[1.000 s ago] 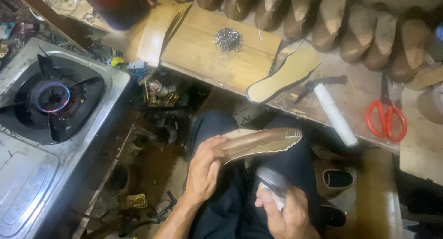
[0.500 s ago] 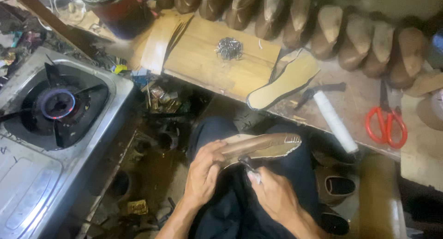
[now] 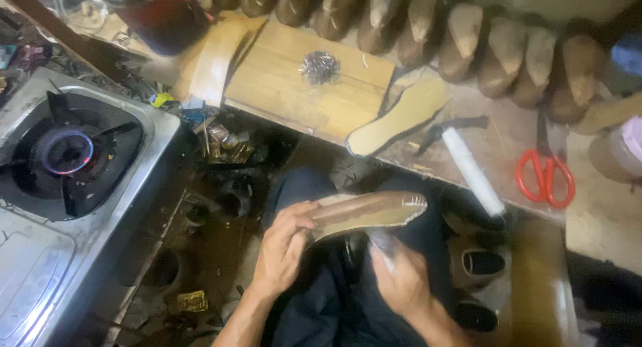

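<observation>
Workbench spans 12 to 3 o'clock, gas stove at 9 o'clock with burner lit, blue flame showing. Row of wooden shoe lasts along the back edge at 12–1 o'clock. Wooden board at 12 o'clock, small heap of tacks lying loose on it, not in any tin. Dark red jar at 11 o'clock, contents can't tell. Clear tub at 10–11 o'clock, something pale inside, too blurred. Cluttered bin under the bench edge, small scraps in it.

Shoe on a last at centre, sole side up over the lap, toe pointing to 3 o'clock. Left hand wrapped closed round its heel end, thumb on top, firm hold. Right hand just below the shoe at 5 o'clock, blurred; fingers curled, seems to pinch something small, can't tell what.

Progress, judged: insole looks already seated on the last, upper edge partly drawn over near the toe; rest of the edge looks unfinished. Spare insole on the bench unused. Hammer and red scissors at 2–3 o'clock lie untouched.
</observation>
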